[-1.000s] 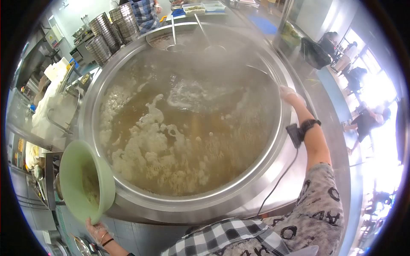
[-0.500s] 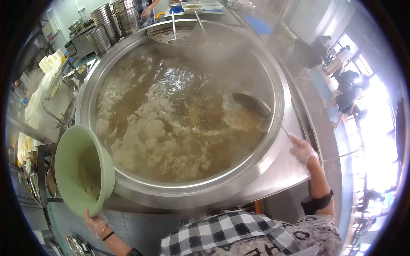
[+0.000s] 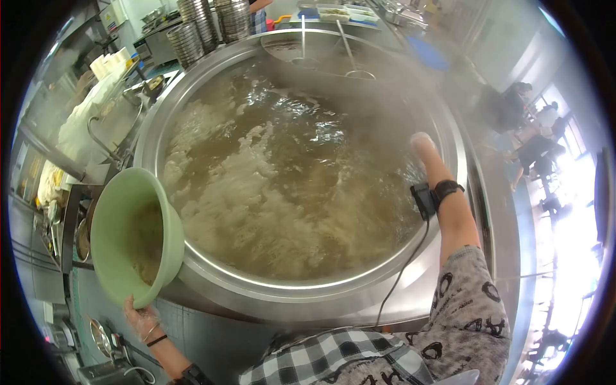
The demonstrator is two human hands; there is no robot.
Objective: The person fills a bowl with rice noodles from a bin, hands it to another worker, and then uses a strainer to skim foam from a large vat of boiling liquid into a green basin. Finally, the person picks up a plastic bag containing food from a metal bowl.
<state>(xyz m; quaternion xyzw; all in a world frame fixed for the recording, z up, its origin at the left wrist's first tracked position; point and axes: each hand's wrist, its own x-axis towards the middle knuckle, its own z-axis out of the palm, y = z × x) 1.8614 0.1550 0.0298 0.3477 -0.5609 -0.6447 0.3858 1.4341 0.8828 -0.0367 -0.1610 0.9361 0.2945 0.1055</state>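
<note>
My left hand point(image 3: 142, 317), in a clear plastic glove, grips the bottom rim of a light green basin point(image 3: 170, 250). The basin is tilted, its mouth facing the pot, with some brownish liquid point(image 3: 149, 247) inside. A very large round steel pot point(image 3: 221, 277) of bubbling brown broth point(image 3: 308, 192) with pale foam fills the middle. Over its right side reaches my right hand point(image 3: 422, 145), also gloved. Steam and the angle hide the fingers. The skimming ladle seen earlier does not show.
A partitioned section at the pot's far edge holds two long-handled ladles point(image 3: 346, 48). Stacked steel bowls point(image 3: 196, 29) and trays of food point(image 3: 346, 13) stand beyond. At left are a curved tap point(image 3: 96, 131) and a counter. A cable point(image 3: 401, 282) hangs from my right wrist. People are at right.
My right arm has stretched forward over the pot, and the ladle it held has gone from sight. My left hand still holds the basin. The view has shifted slightly.
</note>
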